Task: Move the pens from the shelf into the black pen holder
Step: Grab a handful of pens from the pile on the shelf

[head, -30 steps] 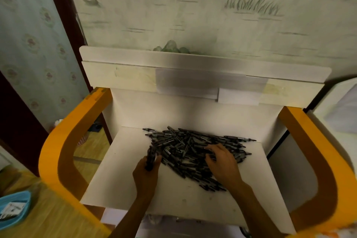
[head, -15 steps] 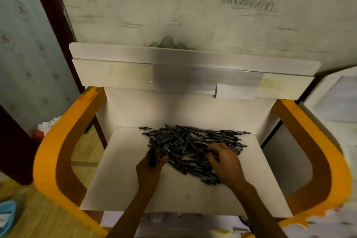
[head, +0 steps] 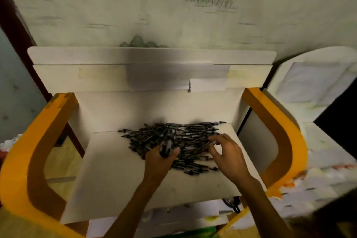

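Pens [head: 185, 141]: dark heap toward the back of the white shelf [head: 116, 179]; light, stiff, slick barrels, likely to roll or slide from a loose bundle.
Left hand [head: 161, 160]: curled round a small bunch [head: 167, 144] at the heap's near-left edge.
Right hand [head: 228, 154]: over the heap's right side, fingers bent, apparently pinching one pen; blurred.
Hold: mid-barrel, several aligned.
Pen holder: not in view.

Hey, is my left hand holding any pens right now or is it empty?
Holding pens. The left hand grips a small bundle of pens, fingers curled round them, at the pile's left edge.
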Tool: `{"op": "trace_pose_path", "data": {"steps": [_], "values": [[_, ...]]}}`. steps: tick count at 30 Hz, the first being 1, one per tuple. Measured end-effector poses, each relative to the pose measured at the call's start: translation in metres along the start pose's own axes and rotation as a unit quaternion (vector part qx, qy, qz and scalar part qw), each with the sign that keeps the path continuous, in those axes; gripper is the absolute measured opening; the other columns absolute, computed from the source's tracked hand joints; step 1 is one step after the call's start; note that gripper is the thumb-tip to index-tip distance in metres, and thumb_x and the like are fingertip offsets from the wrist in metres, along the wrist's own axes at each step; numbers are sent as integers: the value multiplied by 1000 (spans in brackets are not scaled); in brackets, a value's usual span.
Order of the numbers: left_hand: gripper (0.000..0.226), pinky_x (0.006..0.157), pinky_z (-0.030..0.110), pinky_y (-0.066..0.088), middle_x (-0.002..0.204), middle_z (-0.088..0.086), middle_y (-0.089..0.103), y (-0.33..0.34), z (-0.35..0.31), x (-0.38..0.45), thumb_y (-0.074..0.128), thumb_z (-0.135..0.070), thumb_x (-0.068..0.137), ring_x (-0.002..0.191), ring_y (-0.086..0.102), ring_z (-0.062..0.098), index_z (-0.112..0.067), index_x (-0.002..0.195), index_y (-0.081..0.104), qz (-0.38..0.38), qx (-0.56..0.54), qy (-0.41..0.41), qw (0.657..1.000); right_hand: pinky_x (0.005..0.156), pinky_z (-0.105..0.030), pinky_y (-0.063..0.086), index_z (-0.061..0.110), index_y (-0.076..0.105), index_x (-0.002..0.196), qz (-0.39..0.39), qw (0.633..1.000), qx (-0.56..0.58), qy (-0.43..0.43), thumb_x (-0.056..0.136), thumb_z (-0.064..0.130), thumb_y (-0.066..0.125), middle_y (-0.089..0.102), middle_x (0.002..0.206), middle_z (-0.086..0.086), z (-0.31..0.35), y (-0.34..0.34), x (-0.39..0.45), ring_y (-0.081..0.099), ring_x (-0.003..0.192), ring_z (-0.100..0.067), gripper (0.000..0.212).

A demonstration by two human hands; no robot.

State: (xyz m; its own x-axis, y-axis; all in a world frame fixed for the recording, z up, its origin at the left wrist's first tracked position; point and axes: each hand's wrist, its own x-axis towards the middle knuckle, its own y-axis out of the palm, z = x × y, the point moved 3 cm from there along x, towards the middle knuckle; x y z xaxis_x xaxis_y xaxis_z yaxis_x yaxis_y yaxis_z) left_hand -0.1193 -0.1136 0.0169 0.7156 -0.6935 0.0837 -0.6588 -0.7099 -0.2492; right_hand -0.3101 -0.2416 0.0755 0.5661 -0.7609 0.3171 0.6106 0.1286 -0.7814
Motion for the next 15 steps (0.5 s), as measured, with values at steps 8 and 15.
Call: {"op": "trace_pose_path", "data": {"steps": [8,15], "values": [[18,62,9,49,77,-6,73,101,-85,-35,78,-36,83,73,68,0,-19,86,73,132,-21,25,991,74,-8,37,27,65,118,-52,998,-5,20,94,27,58,59,117,12,-46,-95,-30,54,98,-1,25],[28,46,24,35,48,-9,49,213,-159,-101,69,-33,92,44,45,10,-20,72,54,225,-66,38,971,77,-22,44,30,65,117,-94,995,13,29,94,30,58,62,114,10,-123,-189,-84,59,98,-8,24]]}}
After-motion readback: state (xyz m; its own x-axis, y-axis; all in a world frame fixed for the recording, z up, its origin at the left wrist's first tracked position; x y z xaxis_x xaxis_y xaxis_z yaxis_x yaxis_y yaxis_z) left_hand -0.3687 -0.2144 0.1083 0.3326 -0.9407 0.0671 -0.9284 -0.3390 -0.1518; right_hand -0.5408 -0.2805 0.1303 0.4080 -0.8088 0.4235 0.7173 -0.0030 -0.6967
